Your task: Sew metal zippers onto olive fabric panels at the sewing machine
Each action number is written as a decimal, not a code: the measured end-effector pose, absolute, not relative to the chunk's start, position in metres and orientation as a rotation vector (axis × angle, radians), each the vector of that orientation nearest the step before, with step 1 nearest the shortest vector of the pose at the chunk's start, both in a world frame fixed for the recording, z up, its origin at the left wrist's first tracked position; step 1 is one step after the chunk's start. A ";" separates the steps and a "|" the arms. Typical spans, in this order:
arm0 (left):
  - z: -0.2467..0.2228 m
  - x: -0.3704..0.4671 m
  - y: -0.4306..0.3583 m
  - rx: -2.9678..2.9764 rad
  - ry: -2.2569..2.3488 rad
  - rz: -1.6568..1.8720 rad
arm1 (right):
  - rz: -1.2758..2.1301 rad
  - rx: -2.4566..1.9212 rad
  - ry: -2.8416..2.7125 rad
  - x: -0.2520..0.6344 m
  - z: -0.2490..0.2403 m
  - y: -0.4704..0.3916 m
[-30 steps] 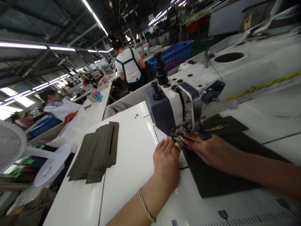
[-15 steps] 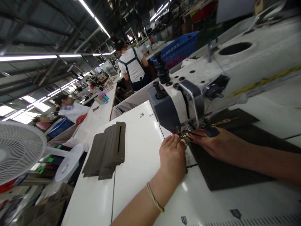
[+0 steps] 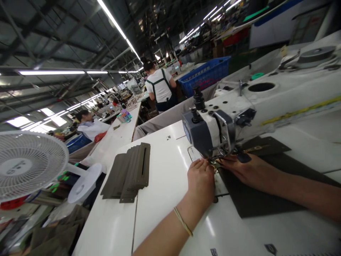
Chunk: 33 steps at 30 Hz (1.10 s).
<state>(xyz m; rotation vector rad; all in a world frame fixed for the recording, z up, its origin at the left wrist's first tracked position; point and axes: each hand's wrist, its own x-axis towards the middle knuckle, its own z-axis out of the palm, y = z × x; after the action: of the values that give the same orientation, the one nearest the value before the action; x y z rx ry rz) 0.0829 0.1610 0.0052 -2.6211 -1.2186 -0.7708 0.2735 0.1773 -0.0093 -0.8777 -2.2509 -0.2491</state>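
My left hand (image 3: pixel 201 179) is curled closed just left of the needle area of a sewing machine (image 3: pixel 204 133); whatever its fingertips pinch is hidden. Stretched out low over a dark olive panel (image 3: pixel 255 202), my right hand (image 3: pixel 252 174) has its fingertips beside the presser foot, partly behind a dark machine part. The panel runs under the machine head and out beneath my right forearm. Behind that hand lies a smaller dark piece (image 3: pixel 278 145) with a brass-coloured zipper (image 3: pixel 257 148) along it.
A fanned stack of dark slotted pieces (image 3: pixel 129 172) lies on the white table (image 3: pixel 162 209) to the left. A white fan (image 3: pixel 29 167) stands beyond the table's left edge. Behind the machine are a blue crate (image 3: pixel 204 76) and a person in a white shirt (image 3: pixel 160 85).
The whole view has shifted, so the scene sits a little further right. Both hands keep about the same place at the needle.
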 end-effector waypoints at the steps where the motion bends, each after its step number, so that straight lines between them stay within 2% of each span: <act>1: 0.005 0.083 0.161 -2.613 -1.211 -0.781 | -0.286 -0.850 -2.273 0.274 -0.008 0.177; 24: 0.003 0.083 0.157 -2.648 -1.284 -0.946 | -0.387 -0.907 -2.182 0.266 -0.003 0.169; 29: 0.011 0.081 0.158 -2.588 -1.548 -1.038 | -0.568 -1.078 -2.185 0.269 -0.015 0.174; 33: 0.019 0.081 0.138 -2.506 -1.796 -0.847 | -0.608 -1.134 -2.189 0.282 -0.033 0.154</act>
<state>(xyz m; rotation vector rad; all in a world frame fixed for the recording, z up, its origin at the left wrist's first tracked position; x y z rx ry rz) 0.0810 0.1376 0.0191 -2.5064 -1.7963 -0.8466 0.2819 0.1545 -0.0329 -1.1342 -2.1889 -0.6083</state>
